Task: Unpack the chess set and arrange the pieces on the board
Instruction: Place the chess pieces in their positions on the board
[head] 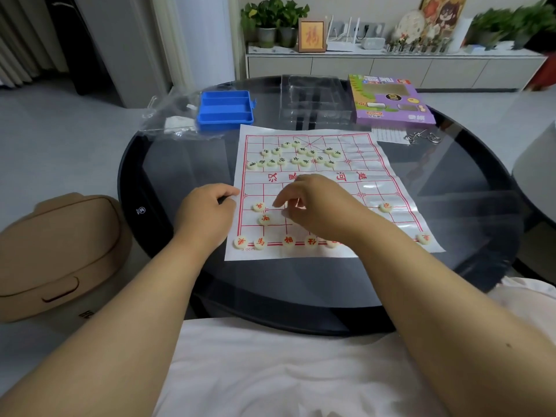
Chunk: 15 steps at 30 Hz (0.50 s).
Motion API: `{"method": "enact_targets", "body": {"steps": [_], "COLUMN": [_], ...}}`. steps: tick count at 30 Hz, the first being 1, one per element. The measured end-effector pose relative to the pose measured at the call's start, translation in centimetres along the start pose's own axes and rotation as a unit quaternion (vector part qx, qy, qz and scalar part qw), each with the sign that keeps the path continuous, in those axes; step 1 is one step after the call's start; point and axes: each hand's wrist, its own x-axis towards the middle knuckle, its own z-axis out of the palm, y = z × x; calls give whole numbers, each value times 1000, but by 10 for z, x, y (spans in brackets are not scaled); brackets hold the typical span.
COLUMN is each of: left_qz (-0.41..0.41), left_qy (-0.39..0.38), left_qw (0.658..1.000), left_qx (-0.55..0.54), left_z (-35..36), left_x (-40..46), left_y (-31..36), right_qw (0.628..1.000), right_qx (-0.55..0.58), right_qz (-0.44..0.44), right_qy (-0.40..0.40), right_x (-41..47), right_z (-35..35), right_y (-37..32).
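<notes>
The paper board [373, 188] lies flat on the round dark glass bench [168, 164]. On its far half, black-lettered pieces [296, 156] sit in a loose cluster. On the near half, red-lettered pieces [260, 242] stand along the nearest line, and some more are one and two rows up. The right hand [319, 206] hovers over the near half with fingers curled downward; I cannot tell if it pinches a piece. The left hand [207, 210] rests at the left edge of the board, fingers curled, pinching the paper edge. Behind the board are a blue tray [225, 109], a clear plastic insert [316, 100] and a purple box [391, 100].
</notes>
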Motion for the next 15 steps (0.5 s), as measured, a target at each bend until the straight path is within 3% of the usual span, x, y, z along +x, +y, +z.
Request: {"method": "enact_targets", "body": {"steps": [6,12,15], "left_qz": [4,-5,0], "left_qy": [-2,-7,-10], "left_qw": [1000,1000,1000], "left_qx": [2,-13,-21], "left_z": [0,0,2], "left_x": [0,0,1], "left_y": [-1,-2,-3], "right_qw": [1000,987,989], "right_qx": [-7,41,50], "right_qz": [11,135,121], "right_qy": [8,77,64], "right_x": [9,4,-1], "right_z": [8,-24,-27], "right_y": [-4,32,44]}}
